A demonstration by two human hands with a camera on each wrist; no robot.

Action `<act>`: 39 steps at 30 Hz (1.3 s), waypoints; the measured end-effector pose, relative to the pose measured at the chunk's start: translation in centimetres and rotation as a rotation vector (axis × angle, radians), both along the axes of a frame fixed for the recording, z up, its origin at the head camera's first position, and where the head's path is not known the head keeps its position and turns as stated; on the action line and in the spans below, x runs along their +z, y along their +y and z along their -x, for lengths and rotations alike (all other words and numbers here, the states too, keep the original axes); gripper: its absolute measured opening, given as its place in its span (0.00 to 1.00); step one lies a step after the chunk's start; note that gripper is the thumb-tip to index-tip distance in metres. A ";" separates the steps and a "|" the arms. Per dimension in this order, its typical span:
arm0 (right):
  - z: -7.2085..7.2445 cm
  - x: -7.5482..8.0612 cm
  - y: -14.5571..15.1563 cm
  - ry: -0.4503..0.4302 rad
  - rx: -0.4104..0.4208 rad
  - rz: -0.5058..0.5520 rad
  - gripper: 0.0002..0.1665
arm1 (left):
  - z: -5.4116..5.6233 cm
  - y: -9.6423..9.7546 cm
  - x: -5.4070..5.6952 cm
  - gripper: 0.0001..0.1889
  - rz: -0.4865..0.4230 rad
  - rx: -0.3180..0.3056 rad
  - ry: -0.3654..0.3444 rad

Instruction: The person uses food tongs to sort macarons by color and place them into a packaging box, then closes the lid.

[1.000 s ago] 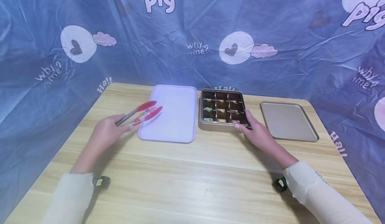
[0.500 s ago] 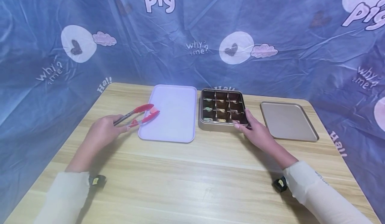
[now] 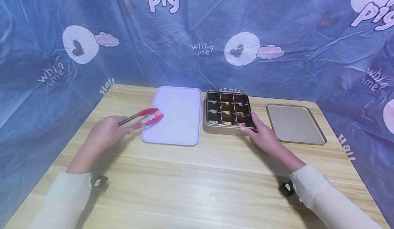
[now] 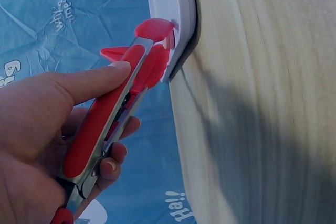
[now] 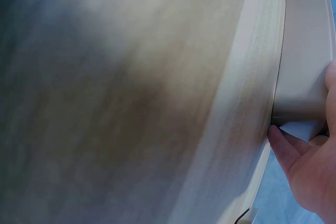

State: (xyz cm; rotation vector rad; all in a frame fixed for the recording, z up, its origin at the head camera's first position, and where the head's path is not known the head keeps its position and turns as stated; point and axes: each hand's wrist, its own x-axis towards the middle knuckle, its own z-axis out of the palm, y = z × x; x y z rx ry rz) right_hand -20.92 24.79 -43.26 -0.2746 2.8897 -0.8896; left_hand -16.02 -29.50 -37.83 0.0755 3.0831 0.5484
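My left hand [image 3: 106, 130] grips metal tongs [image 4: 102, 114] with red handles and red tips, the thumb pressed along one arm in the left wrist view. Between the tips sits a small pink piece [image 3: 158, 113], its kind too small to make out. The tips are over the left part of a lavender tray [image 3: 180, 123]. To the tray's right stands a bronze box [image 3: 220, 130], divided inside into several square compartments with small coloured bits low in them. My right hand [image 3: 264, 135] holds this box at its near right corner, with the thumb on the front.
A flat bronze lid [image 3: 297, 123] lies on the wooden table [image 3: 197, 181] right of the box. Blue printed cloth [image 3: 197, 65] hangs behind and at both sides of the table.
The tongs' tips have shifted slightly nearer and left, and the pink piece now shows between them. My right hand and the box have stayed put.
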 end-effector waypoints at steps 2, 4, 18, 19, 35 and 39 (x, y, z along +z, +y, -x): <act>0.0 0.0 0.0 -0.003 0.000 0.001 0.61 | -0.1 0.1 0.0 0.26 -0.009 0.005 -0.005; 0.0 0.0 0.0 -0.003 -0.002 0.001 0.61 | -0.2 0.2 -0.1 0.28 -0.017 0.012 -0.011; 0.0 0.1 0.0 -0.007 -0.009 -0.001 0.61 | -0.5 0.1 -0.9 0.30 -0.086 0.036 -0.008; 0.0 0.1 0.0 -0.006 -0.009 -0.002 0.61 | -0.5 0.1 -1.0 0.31 -0.092 0.040 -0.012; 0.0 0.1 -0.1 -0.002 -0.013 0.003 0.61 | -0.1 1.0 -1.4 0.35 -0.186 0.056 -0.040; 0.0 0.1 -0.1 0.001 -0.013 0.001 0.61 | 0.3 1.9 -1.4 0.33 -0.250 0.051 -0.039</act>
